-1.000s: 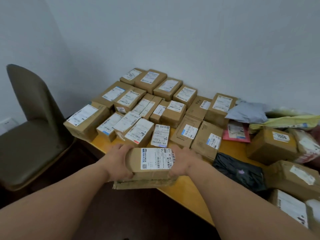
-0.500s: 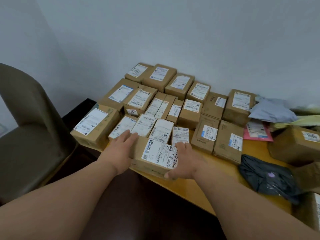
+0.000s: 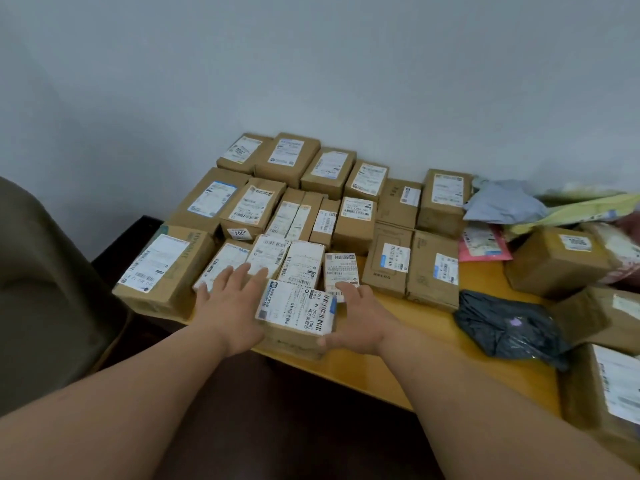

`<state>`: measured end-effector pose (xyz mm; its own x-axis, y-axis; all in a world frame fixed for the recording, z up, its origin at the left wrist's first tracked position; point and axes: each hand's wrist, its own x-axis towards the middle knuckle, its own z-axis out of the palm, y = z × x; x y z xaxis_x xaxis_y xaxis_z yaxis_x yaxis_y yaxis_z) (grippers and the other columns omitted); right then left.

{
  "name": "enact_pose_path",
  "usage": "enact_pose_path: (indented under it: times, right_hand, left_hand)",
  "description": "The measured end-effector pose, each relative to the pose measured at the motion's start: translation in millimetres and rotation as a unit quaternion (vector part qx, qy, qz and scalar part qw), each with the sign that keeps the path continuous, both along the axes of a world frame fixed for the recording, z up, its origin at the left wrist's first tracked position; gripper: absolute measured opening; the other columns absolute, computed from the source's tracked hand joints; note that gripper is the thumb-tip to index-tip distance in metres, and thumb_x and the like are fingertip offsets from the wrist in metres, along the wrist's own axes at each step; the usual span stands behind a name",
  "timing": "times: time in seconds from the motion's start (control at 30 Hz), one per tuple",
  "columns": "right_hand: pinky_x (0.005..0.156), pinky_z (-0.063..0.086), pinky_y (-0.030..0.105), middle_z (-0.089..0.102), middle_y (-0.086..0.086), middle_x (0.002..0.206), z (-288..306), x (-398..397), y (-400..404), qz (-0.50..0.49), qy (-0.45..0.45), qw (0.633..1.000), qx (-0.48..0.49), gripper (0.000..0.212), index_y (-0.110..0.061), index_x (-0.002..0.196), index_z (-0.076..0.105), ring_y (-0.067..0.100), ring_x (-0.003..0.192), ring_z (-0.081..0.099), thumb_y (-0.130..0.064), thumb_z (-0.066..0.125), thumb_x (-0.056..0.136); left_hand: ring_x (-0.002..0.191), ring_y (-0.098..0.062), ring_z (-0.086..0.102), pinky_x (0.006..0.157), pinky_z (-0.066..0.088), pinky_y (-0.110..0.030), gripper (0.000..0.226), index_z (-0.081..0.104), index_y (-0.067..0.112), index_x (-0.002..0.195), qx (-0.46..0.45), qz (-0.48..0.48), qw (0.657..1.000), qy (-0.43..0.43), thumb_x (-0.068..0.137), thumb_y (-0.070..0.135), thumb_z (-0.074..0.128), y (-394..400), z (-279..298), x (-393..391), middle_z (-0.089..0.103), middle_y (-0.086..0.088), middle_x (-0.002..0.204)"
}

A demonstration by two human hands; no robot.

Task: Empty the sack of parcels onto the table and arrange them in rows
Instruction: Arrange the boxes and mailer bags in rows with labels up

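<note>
At centre frame, a labelled cardboard parcel sits on the near edge of the yellow table, flanked by both hands. Left hand lies flat-fingered against its left side; right hand cups its right side with relaxed fingers. Rows of boxed parcels fill the upper centre; a black mailer bag lies right.

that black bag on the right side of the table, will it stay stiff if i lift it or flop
The black bag will likely flop: it lies crumpled and wrinkled, unlike the square-edged boxes. Its glossy film looks slippery, so it may slide in the hand. It lies low on the table, so it probably holds something soft or thin.
</note>
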<state>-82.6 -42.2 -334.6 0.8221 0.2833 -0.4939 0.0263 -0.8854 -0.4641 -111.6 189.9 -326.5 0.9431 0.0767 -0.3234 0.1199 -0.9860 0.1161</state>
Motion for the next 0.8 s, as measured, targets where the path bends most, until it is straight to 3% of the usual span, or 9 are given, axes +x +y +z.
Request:
enact_pose_path:
  times: [0.13,0.3,0.47,0.57,0.67,0.8]
  right_hand:
    - [0.107,0.042,0.042,0.024,0.002,0.155,6,-3,-42,-0.060,0.003,0.998,-0.006,0.087,-0.029,0.153,0.019,0.027,0.137,0.038,-0.044,0.069,0.083]
    - [0.105,0.043,0.042,0.036,0.005,0.147,11,-13,-128,-0.105,0.005,0.991,-0.079,0.063,-0.023,0.146,0.037,0.029,0.131,0.042,-0.039,0.060,0.089]
    - [0.095,0.047,0.044,0.050,0.009,0.126,15,-38,-242,-0.213,-0.031,0.968,-0.132,0.034,-0.020,0.120,0.055,0.033,0.116,0.049,-0.033,0.051,0.090]
    - [0.090,0.045,0.041,0.050,0.010,0.125,17,-57,-302,-0.287,-0.059,0.943,-0.154,0.034,-0.019,0.119,0.056,0.034,0.116,0.047,-0.032,0.051,0.089]
    - [0.097,0.041,0.043,0.043,0.010,0.131,13,-74,-340,-0.337,-0.085,0.917,-0.198,0.041,-0.020,0.127,0.053,0.033,0.122,0.039,-0.036,0.052,0.089]
    - [0.105,0.036,0.043,0.031,0.010,0.142,-4,-88,-375,-0.393,-0.015,0.898,-0.196,0.074,-0.024,0.145,0.027,0.033,0.130,0.032,-0.039,0.062,0.082]
  left_hand:
    - [0.151,-0.025,-0.003,0.122,0.004,-0.052,0.091,0.004,0.038,0.155,0.003,-0.046,0.998,-0.043,0.083,0.042,0.059,-44,12,8,0.002,0.003,0.165]
    - [0.148,-0.025,0.010,0.122,0.010,-0.047,0.077,0.021,0.034,0.154,-0.023,-0.091,0.992,-0.089,0.087,0.042,0.058,-132,18,17,0.017,0.002,0.162]
    - [0.145,-0.026,0.020,0.116,0.023,-0.047,0.069,0.032,0.032,0.150,-0.054,-0.126,0.988,-0.068,0.088,0.047,0.057,-239,16,20,0.026,0.002,0.158]
    - [0.139,-0.025,0.031,0.111,0.034,-0.042,0.061,0.041,0.027,0.146,-0.096,-0.120,0.988,-0.023,0.091,0.045,0.058,-297,6,18,0.035,0.000,0.152]
    - [0.131,-0.025,0.045,0.103,0.040,-0.032,0.051,0.048,0.018,0.142,-0.199,-0.087,0.973,0.078,0.095,0.037,0.057,-344,-5,12,0.047,-0.005,0.145]
    - [0.129,-0.025,0.048,0.104,0.040,-0.033,0.050,0.047,0.017,0.143,-0.287,-0.025,0.928,0.238,0.099,0.039,0.053,-401,-21,-5,0.048,-0.005,0.144]
